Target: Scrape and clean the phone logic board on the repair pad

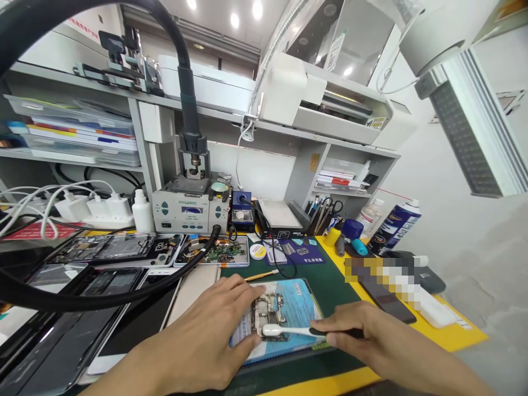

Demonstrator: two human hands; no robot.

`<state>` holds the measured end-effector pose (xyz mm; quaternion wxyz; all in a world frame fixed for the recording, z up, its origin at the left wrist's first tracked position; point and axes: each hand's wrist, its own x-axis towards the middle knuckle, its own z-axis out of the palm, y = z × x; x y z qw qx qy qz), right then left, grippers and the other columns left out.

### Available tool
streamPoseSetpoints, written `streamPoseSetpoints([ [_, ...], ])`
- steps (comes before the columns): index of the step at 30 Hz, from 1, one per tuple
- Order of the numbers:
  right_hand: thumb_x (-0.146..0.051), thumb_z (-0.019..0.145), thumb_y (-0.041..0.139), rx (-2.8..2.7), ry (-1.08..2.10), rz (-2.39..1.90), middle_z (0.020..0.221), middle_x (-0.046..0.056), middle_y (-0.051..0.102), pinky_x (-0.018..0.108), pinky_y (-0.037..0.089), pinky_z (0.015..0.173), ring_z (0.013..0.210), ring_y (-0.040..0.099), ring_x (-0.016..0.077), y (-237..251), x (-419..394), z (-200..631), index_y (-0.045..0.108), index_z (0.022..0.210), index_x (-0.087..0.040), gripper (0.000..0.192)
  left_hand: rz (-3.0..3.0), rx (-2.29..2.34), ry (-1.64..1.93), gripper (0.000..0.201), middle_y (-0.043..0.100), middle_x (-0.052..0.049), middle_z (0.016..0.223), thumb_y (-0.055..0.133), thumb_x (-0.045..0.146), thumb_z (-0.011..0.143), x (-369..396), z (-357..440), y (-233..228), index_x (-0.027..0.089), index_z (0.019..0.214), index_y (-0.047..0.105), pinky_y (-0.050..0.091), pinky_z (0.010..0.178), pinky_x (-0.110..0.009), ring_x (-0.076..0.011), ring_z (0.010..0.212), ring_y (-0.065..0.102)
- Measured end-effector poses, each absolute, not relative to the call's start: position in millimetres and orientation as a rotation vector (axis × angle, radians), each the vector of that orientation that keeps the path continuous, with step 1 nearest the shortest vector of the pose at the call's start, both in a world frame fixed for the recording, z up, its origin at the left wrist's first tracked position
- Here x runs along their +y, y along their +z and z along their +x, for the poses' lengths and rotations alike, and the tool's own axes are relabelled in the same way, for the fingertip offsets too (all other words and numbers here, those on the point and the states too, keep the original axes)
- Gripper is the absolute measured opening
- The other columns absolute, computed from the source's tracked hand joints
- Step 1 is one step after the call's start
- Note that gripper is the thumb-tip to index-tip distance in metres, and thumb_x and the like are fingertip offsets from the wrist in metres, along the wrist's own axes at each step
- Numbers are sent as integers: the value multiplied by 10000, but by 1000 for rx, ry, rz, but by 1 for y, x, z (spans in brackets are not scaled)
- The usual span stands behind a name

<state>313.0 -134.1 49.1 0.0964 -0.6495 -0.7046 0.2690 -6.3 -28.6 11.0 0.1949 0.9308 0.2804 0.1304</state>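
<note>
The left hand [214, 335] lies flat, fingers spread, pressing the near-left edge of an opened phone [284, 316] that sits on the green mat [330, 275] of the worktop. The right hand [363, 335] is closed around the dark handle of a white-headed brush [289, 331], whose head rests on the exposed circuit board [268, 313], probably touching it, though the angle makes contact hard to judge. Behind stand a soldering station [187, 209] and a spray can [396, 225]
</note>
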Motion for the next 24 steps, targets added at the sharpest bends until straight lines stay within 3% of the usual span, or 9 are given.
streamPoseSetpoints([
  [5,-629,1002,591,-1982,804,-2069,1299,50,787,413,541,1089,1237,703,337,52,-141,335,799,1317,-379,453,2603,788,371,620,599,-157,1505,593,391,987,-27,-6,9,204,1567,478,418,1220,-631,-393,1468,491],
  [13,-564,1030,586,-2076,786,-1919,1235,42,796,375,564,1025,1171,724,299,43,-134,312,795,1313,-400,388,2608,786,374,620,609,-157,1487,607,405,980,-29,-8,9,205,1555,488,454,1196,-600,-384,1437,522],
  [24,-626,1024,571,-2049,859,-2017,1260,52,774,389,547,1044,1194,702,315,53,-138,328,784,1334,-401,439,2599,773,383,611,616,-140,1473,615,414,985,-27,-9,9,230,1553,485,450,1193,-595,-375,1430,522],
])
